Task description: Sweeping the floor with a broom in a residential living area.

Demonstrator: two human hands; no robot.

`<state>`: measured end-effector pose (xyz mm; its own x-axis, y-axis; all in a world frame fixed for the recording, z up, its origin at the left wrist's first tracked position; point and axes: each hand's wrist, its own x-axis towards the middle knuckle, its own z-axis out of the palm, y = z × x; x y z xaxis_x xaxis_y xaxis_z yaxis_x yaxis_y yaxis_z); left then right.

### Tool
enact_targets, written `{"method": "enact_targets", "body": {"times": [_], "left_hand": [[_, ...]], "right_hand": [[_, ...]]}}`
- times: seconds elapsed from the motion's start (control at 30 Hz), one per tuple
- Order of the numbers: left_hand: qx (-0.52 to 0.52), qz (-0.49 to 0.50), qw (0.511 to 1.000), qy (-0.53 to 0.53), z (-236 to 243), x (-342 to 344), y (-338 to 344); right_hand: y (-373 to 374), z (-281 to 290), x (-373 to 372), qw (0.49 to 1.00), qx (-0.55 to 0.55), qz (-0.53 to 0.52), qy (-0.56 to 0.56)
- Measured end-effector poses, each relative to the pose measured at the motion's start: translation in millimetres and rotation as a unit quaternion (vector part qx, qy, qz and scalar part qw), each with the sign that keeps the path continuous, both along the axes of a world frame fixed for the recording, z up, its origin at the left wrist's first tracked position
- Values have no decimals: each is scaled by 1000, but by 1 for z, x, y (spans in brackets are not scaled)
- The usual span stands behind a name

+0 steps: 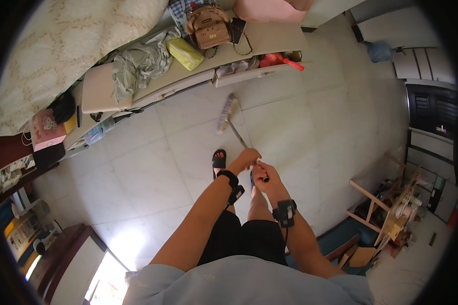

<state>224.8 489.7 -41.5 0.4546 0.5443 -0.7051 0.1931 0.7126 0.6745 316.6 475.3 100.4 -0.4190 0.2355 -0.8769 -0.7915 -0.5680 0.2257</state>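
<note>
Both of my hands are wrapped round the thin dark handle of a broom (227,113). My left hand (245,159) is closed on the shaft a little farther down, towards the broom's head. Close beside it, my right hand (268,177) grips near the top, and the dark end of the handle sticks out of that fist. The broom's long, narrow head has pale and purplish bristles, slightly blurred. It rests on the tiled floor (198,132) ahead of my feet, below a partly pulled-out drawer. Parts of the handle are hidden by my fingers.
Along the far side, an open drawer (259,73) juts from a low cabinet bearing a brown bag (208,26), a yellow-green pouch (184,54) and crumpled cloth (140,63). A wooden frame (369,198) with clutter stands at the right. A dark red cabinet (68,259) is at the lower left.
</note>
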Motion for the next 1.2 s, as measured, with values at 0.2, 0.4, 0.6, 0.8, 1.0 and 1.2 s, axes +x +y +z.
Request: {"method": "enact_targets", "body": {"times": [0.2, 0.4, 0.6, 0.8, 1.0, 1.2], "left_hand": [[322, -29, 946, 33, 28, 11, -7], [276, 30, 958, 68, 56, -29, -34], [215, 213, 951, 65, 33, -65, -65], [137, 33, 965, 222, -14, -13, -95], [166, -159, 959, 166, -11, 112, -110], [-123, 60, 987, 80, 30, 183, -118]], "right_hand": [[-3, 42, -21, 996, 31, -20, -77], [-9, 60, -37, 998, -33, 17, 59], [-29, 11, -42, 983, -80, 8, 163], [-67, -30, 9, 992, -78, 3, 100], [-112, -29, 117, 999, 30, -19, -7], [-137, 8, 156, 995, 31, -17, -91]]}}
